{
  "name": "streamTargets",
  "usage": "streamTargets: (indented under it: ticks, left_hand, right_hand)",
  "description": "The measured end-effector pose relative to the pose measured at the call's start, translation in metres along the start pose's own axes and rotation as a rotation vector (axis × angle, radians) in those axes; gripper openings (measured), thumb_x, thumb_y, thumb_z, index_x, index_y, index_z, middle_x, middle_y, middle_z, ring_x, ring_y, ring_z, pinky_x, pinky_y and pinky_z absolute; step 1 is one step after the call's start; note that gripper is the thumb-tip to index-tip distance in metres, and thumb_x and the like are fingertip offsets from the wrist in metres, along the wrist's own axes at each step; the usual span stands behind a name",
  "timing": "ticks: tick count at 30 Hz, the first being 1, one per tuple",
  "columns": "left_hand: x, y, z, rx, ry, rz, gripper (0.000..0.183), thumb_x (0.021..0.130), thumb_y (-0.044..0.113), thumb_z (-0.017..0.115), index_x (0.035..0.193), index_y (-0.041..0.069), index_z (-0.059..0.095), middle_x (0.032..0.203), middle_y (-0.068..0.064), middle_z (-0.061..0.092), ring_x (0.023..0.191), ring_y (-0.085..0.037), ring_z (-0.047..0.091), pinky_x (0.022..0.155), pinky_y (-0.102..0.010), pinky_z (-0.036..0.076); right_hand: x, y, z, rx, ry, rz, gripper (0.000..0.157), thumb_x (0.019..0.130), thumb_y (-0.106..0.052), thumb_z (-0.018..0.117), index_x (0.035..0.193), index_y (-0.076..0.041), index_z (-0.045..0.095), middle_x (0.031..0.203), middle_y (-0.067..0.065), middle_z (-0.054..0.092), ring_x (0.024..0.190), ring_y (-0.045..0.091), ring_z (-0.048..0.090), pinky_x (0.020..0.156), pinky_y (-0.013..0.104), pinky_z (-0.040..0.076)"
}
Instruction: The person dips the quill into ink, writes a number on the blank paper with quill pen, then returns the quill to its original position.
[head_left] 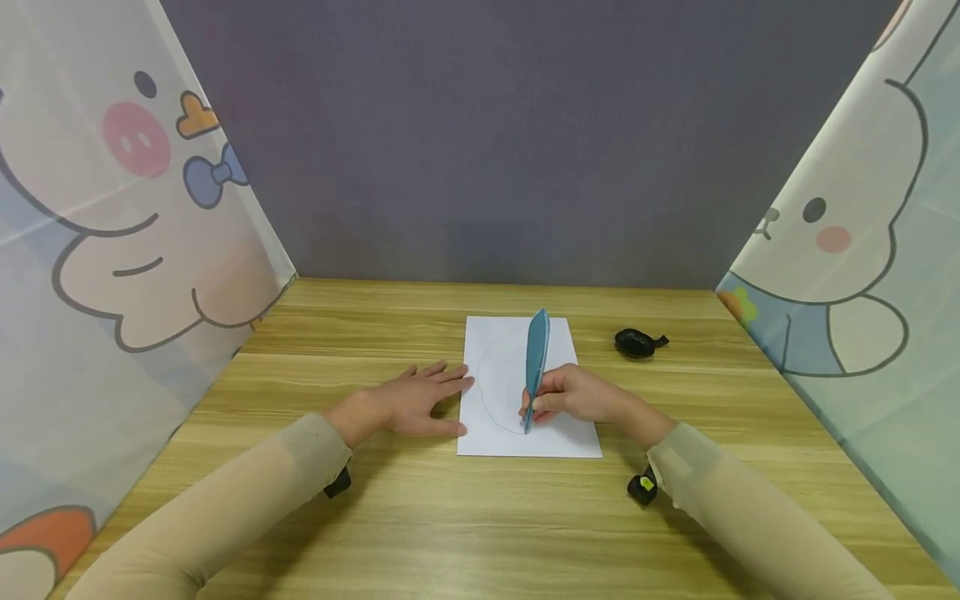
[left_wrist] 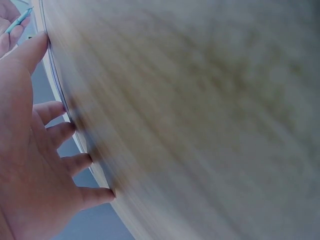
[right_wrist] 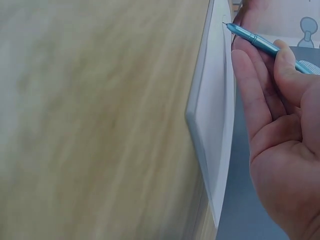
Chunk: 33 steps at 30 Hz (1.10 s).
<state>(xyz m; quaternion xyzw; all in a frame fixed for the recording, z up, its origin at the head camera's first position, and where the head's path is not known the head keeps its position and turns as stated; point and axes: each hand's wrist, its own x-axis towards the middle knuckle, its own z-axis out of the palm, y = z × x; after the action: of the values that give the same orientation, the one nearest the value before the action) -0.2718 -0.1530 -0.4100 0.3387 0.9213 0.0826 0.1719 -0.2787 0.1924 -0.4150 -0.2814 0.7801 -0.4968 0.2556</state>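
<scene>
A white sheet of paper (head_left: 480, 442) lies on the wooden table, with a thin curved line (head_left: 482, 392) drawn down its left half and round to the pen. My right hand (head_left: 573, 395) pinches a teal feather-shaped pen (head_left: 537, 350) low on its shaft, its plume pointing up. In the right wrist view the tip of the pen (right_wrist: 265, 46) is right at the paper, at the drawn line. My left hand (head_left: 420, 402) lies spread with straight fingers, its thumb and fingertips at the left edge of the sheet.
A black oval object with a small tail (head_left: 636, 343) sits on the table (head_left: 450, 525) right of the paper. Behind the table stands a dark grey panel (head_left: 487, 150). Cloths with cartoon animals (head_left: 150, 250) line both sides.
</scene>
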Motion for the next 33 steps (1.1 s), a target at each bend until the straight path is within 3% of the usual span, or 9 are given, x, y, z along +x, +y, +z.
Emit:
streamTargets:
  ticks: [33]
  left_hand:
    - [-0.002, 0.001, -0.001, -0.005, 0.0, 0.014, 0.092, 0.105, 0.075, 0.054, 0.178, 0.028, 0.022, 0.187, 0.002, 0.012, 0.173, -0.038, 0.008, 0.134, -0.075, 0.011]
  right_hand:
    - [-0.029, 0.018, -0.032, -0.008, 0.038, 0.018, 0.021, 0.11, -0.002, 0.062, 0.121, 0.013, 0.073, 0.12, 0.027, 0.079, 0.103, 0.015, 0.08, 0.092, 0.036, 0.068]
